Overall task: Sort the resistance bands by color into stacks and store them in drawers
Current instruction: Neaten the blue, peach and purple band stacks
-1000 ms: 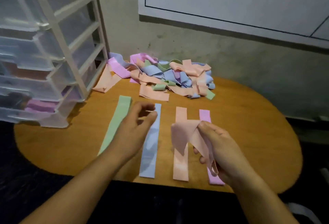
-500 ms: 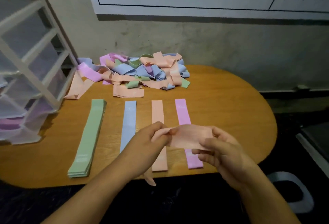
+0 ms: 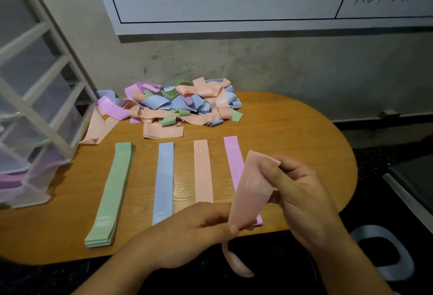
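Both hands hold one peach band (image 3: 251, 189) above the table's front edge. My right hand (image 3: 302, 198) pinches its upper end, and my left hand (image 3: 196, 231) grips its lower part, from which a loop dangles below the table edge. Flat on the wooden table (image 3: 293, 135) lie a green stack (image 3: 112, 191), a blue band (image 3: 165, 179), a peach band stack (image 3: 202, 170) and a pink band (image 3: 232, 156), side by side. A tangled pile of mixed bands (image 3: 178, 104) sits at the back by the wall.
A clear plastic drawer unit (image 3: 35, 111) with a white frame stands at the left; purple bands show in a lower drawer. A wall with a white printed board rises behind the table. A grey bin (image 3: 384, 252) sits on the floor at the right.
My left hand came across and took hold of the peach band that my right hand held alone. Both hands have since turned it from level to steeply slanted. The view swung right.
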